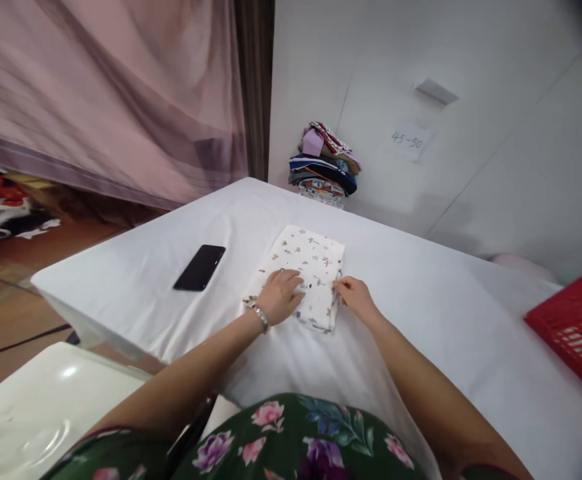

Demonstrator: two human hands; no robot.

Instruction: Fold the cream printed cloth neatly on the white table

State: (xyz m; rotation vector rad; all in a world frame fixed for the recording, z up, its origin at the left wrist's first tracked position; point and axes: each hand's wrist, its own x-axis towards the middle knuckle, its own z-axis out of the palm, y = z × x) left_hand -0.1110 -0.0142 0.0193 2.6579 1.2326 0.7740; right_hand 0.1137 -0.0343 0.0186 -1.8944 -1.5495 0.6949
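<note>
A folded white cloth with a small flower print [307,265] lies on the white-covered table [421,313] in front of me. My left hand [281,295] rests flat on its near left part, fingers stretched out, a bracelet on the wrist. My right hand [355,297] is at the cloth's right edge, with fingers pinched on that edge.
A black phone [199,267] lies on the table left of the cloth. A stack of folded clothes [325,165] stands at the far edge by the wall. A red basket [578,323] sits at the right. A white surface [45,400] is at lower left.
</note>
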